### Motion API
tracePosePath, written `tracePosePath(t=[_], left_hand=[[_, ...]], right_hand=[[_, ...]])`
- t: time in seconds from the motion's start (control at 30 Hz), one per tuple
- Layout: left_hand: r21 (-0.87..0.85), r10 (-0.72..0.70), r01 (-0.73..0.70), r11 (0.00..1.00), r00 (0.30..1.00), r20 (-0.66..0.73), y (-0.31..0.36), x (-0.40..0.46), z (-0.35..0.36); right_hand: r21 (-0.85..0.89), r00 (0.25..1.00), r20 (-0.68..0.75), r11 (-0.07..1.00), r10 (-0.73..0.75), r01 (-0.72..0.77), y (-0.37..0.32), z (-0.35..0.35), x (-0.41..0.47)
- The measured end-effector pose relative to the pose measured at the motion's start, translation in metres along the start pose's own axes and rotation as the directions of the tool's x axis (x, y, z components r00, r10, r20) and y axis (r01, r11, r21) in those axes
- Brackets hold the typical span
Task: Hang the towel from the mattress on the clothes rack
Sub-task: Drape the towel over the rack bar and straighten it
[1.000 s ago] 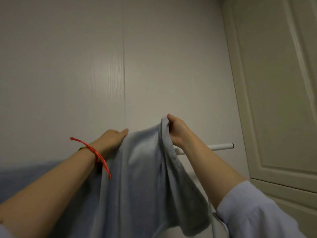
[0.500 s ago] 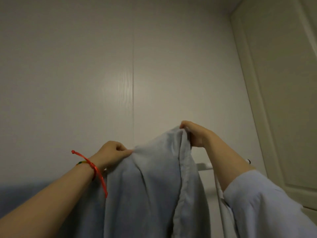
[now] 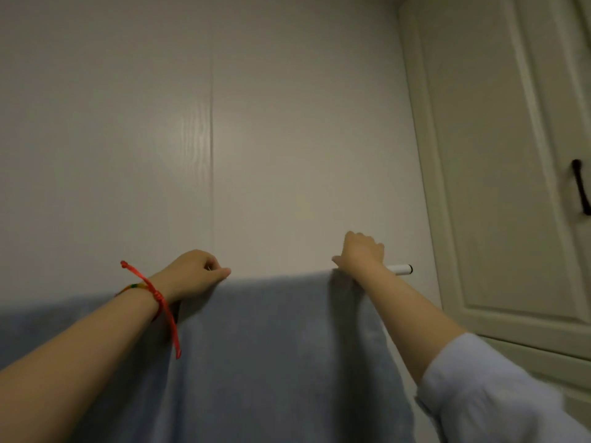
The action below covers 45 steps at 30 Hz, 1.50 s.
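A grey-blue towel (image 3: 271, 346) hangs spread flat over the top bar of the clothes rack. Only the bar's white end (image 3: 399, 269) with its black cap shows, sticking out to the right of the towel. My left hand (image 3: 192, 274), with a red cord on its wrist, pinches the towel's top fold left of the middle. My right hand (image 3: 361, 254) rests on the towel's top right corner, fingers curled over the bar. The rest of the rack is hidden behind the cloth.
A pale panelled wall (image 3: 256, 139) stands right behind the rack. A cream wardrobe door (image 3: 499, 187) with a black handle (image 3: 580, 187) fills the right side. More grey-blue cloth (image 3: 48, 318) hangs at the far left.
The towel was bunched up between my hands above the bar. Now my hands have moved apart and down, and the towel lies spread flat over the bar.
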<state>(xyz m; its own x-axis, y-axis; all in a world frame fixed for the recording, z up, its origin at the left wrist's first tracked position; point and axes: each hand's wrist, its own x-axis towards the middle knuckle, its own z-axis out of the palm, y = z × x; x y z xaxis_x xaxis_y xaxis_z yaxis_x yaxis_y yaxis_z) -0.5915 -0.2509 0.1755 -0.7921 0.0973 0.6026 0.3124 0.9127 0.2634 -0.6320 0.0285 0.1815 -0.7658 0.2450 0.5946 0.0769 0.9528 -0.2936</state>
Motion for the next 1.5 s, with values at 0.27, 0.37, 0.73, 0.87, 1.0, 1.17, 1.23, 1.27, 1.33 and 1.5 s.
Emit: tracePosePath(t=[0.27,0.37,0.73,0.87,1.0,1.17,1.23,1.27,1.33,1.5], left_hand=[[0.185,-0.013,0.039,0.982,0.990,-0.142,-0.019,-0.024,-0.002],[0.233,-0.010,0.052,0.971,0.983,-0.181,-0.030,-0.037,-0.008],[0.512,0.036,0.087,0.854,0.974,-0.225,-0.096,-0.095,-0.049],[0.536,-0.028,0.156,0.829,0.971,-0.239,-0.125,-0.114,-0.074],[0.569,-0.050,0.201,0.797,0.962,-0.270,-0.146,-0.135,-0.093],[0.561,-0.047,0.285,0.777,0.915,-0.401,-0.181,-0.163,-0.120],[0.544,-0.086,0.353,0.761,0.886,-0.455,-0.199,-0.178,-0.138],[0.535,-0.112,0.385,0.752,0.874,-0.472,-0.205,-0.183,-0.143],[0.529,-0.159,0.448,0.721,0.849,-0.504,-0.220,-0.196,-0.158],[0.494,-0.254,0.590,0.638,0.768,-0.589,-0.248,-0.223,-0.184]], right_hand=[[0.210,0.929,-0.107,0.906,-0.353,0.368,-0.083,0.039,-0.054],[0.256,0.916,-0.160,0.881,-0.368,0.398,-0.117,0.045,-0.073],[0.266,0.854,-0.298,0.822,-0.426,0.503,-0.193,0.057,-0.129],[0.237,0.876,-0.355,0.875,-0.326,0.422,-0.203,0.058,-0.139],[0.271,0.844,-0.366,0.823,-0.392,0.500,-0.250,0.057,-0.171],[0.309,0.777,-0.349,0.718,-0.524,0.623,-0.310,0.050,-0.211],[0.337,0.748,-0.350,0.669,-0.565,0.663,-0.333,0.045,-0.227],[0.348,0.738,-0.347,0.651,-0.579,0.674,-0.339,0.043,-0.233],[0.361,0.712,-0.346,0.614,-0.611,0.702,-0.358,0.038,-0.246],[0.369,0.649,-0.347,0.538,-0.677,0.758,-0.406,0.025,-0.272]])
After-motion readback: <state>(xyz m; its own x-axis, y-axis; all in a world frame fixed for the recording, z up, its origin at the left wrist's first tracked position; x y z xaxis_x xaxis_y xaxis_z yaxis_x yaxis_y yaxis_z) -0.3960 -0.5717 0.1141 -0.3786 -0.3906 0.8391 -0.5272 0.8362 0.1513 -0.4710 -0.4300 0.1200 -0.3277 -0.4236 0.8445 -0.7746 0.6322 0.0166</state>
